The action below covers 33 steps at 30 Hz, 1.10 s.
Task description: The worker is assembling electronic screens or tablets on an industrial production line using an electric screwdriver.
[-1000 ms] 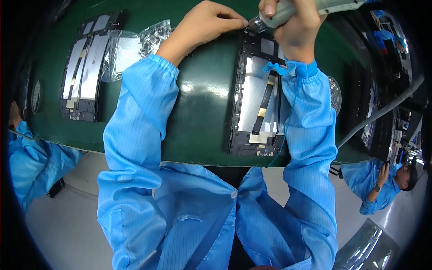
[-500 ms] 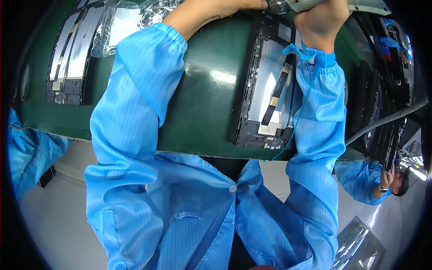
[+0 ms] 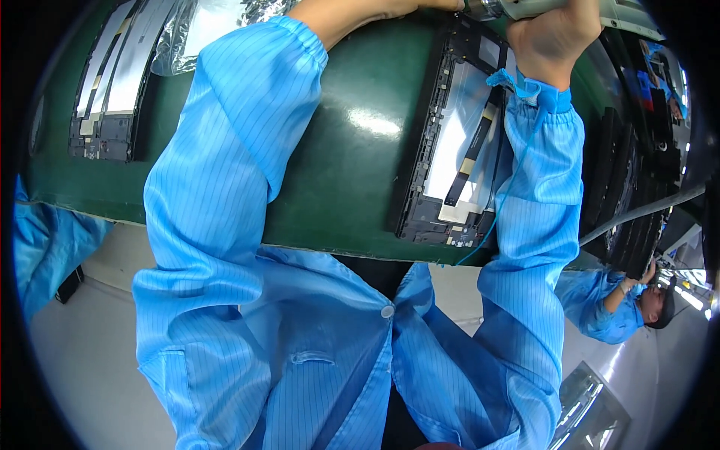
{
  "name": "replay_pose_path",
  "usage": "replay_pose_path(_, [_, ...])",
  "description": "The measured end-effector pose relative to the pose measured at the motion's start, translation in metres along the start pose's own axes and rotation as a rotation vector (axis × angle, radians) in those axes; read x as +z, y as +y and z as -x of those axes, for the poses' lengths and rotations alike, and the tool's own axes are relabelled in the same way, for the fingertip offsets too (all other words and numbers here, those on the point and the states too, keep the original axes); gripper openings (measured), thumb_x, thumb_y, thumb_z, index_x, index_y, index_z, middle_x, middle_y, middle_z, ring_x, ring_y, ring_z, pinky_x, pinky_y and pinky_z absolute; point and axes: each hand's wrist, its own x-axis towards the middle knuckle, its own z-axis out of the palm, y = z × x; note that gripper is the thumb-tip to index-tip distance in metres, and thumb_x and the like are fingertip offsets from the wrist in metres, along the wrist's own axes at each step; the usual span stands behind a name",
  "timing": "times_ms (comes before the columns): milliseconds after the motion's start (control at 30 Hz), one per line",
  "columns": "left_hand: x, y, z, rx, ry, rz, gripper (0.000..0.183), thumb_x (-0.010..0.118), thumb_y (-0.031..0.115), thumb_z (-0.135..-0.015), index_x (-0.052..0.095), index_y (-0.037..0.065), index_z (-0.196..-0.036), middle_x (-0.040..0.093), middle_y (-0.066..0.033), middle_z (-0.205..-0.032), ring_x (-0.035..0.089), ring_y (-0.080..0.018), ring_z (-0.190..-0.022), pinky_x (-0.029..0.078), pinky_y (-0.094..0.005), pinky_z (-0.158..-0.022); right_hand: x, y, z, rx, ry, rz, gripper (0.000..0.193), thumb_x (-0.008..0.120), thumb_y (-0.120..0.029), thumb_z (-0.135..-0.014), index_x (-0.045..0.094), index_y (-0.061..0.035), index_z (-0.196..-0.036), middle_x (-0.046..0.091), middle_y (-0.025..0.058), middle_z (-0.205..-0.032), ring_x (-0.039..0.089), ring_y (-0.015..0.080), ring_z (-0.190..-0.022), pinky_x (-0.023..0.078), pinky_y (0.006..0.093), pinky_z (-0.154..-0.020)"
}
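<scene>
The right hand (image 3: pixel 556 39) grips a pale handheld tool (image 3: pixel 626 16), the left hand's (image 3: pixel 379 9) hold unclear, with the black-framed panel (image 3: pixel 459 127) bodyward, nearer the right, lengthwise toward the bench's (image 3: pixel 337 214) near edge.

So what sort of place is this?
Probably an electronics assembly or repair workshop: an opened flat device lies on a green workbench, and a co-worker wears blue workwear.

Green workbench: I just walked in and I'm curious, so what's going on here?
The person's right hand holds a pale tool by the far end of a black-framed panel. The left hand, cut off by the picture's top edge, is at the tool's tip. A second panel lies to the left, beside a clear bag.
</scene>
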Motion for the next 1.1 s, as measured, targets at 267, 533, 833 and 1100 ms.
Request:
replay_pose_path(267, [0.002, -0.006, -0.004, 0.059, -0.013, 0.041, 0.016, 0.072, 0.012, -0.08, 0.072, -0.004, -0.084, 0.069, -0.0072, -0.069, 0.059, -0.0117, -0.063, 0.047, -0.0285, -0.061, -0.002, 0.0, -0.002, 0.048, -0.09, -0.018, 0.011, 0.049, -0.01, -0.083, 0.054, -0.0003, -0.085, 0.066, 0.0188, -0.084, 0.048, 0.0124, -0.047, 0.043, 0.0271, -0.046])
replay_pose_path(533, [0.001, 0.0, -0.001, -0.001, -0.01, 0.016, 0.015, 0.071, 0.01, -0.08, 0.071, -0.004, -0.083, 0.068, -0.0068, -0.069, 0.058, -0.0118, -0.064, 0.046, -0.0283, -0.061, 0.0, 0.001, 0.0, 0.011, -0.108, 0.012, 0.009, 0.048, -0.007, -0.084, 0.054, -0.0001, -0.086, 0.067, 0.0195, -0.086, 0.048, 0.0121, -0.048, 0.044, 0.0273, -0.048])
replay_pose_path(833, [0.007, 0.043, 0.025, 0.407, 0.524, -0.567, 0.017, 0.07, 0.012, -0.083, 0.072, -0.004, -0.087, 0.069, -0.0069, -0.072, 0.059, -0.0108, -0.065, 0.048, -0.0281, -0.063, -0.008, 0.0, -0.002, -0.03, -0.075, 0.012, 0.016, 0.049, -0.005, -0.086, 0.061, 0.005, -0.085, 0.07, 0.0182, -0.09, 0.051, 0.0117, -0.05, 0.044, 0.0263, -0.048])
replay_pose_path(1100, [0.085, 0.07, 0.103, -0.337, 0.309, -0.795, 0.085, 0.079, 0.066, -0.065, 0.053, -0.011, -0.089, 0.063, -0.0276, -0.083, 0.069, -0.0396, -0.072, 0.057, -0.0419, -0.06, -0.032, -0.013, -0.008, -0.034, 0.004, -0.03, 0.004, 0.064, -0.002, -0.082, 0.063, 0.002, -0.081, 0.061, 0.0095, -0.064, 0.061, 0.0204, -0.057, 0.048, 0.0321, -0.053])
